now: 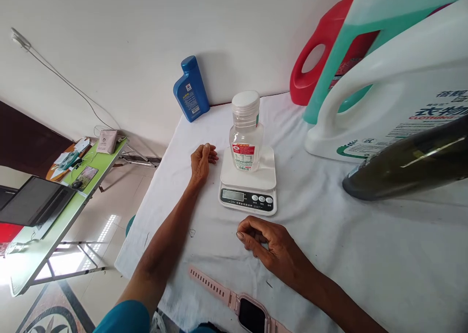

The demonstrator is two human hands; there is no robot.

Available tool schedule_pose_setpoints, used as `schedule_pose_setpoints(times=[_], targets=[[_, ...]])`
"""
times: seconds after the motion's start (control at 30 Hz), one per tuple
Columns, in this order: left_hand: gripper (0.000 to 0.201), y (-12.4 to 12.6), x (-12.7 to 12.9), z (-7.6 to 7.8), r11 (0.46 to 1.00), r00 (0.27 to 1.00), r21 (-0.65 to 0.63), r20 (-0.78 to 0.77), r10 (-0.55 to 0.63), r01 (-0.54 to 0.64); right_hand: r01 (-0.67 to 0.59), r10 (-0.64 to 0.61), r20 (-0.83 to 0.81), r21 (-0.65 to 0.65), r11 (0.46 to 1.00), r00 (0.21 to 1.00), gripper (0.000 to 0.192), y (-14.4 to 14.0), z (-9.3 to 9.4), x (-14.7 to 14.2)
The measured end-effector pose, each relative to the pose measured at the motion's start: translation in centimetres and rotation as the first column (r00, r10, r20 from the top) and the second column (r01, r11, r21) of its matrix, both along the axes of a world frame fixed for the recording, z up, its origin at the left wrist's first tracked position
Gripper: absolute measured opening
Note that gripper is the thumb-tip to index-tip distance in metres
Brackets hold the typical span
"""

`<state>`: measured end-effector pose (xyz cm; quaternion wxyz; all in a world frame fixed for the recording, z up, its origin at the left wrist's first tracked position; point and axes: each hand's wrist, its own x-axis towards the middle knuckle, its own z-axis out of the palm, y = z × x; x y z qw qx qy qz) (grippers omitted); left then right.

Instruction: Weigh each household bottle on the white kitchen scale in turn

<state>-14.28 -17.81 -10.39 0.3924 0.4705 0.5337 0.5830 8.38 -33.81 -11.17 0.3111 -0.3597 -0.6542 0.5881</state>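
Both half curled and seemingly empty, the left hand (201, 163) and right hand (271, 244) rest near the scale (267, 169), the jar (246, 132) already on it, a reading perhaps remaining.

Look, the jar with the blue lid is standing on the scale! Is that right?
Not quite: the lid is white, not blue, as the head view shows. The jar does stand on the scale.
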Motion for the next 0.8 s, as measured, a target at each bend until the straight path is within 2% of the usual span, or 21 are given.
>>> schedule_pose_setpoints(times=[0.2,0.8], targets=[[0.060,-0.14,-0.41,-0.31,0.999,0.996,-0.011,-0.071,-0.049,0.048,-0.011,0.011,0.020,-0.011,1.000,1.000,0.036,0.02,-0.13,0.12],[0.043,-0.07,-0.33,-0.18,0.998,0.983,-0.053,-0.178,-0.038,0.029,-0.024,0.025,0.029,-0.010,1.000,0.999,0.037,-0.03,-0.35,0.10]])
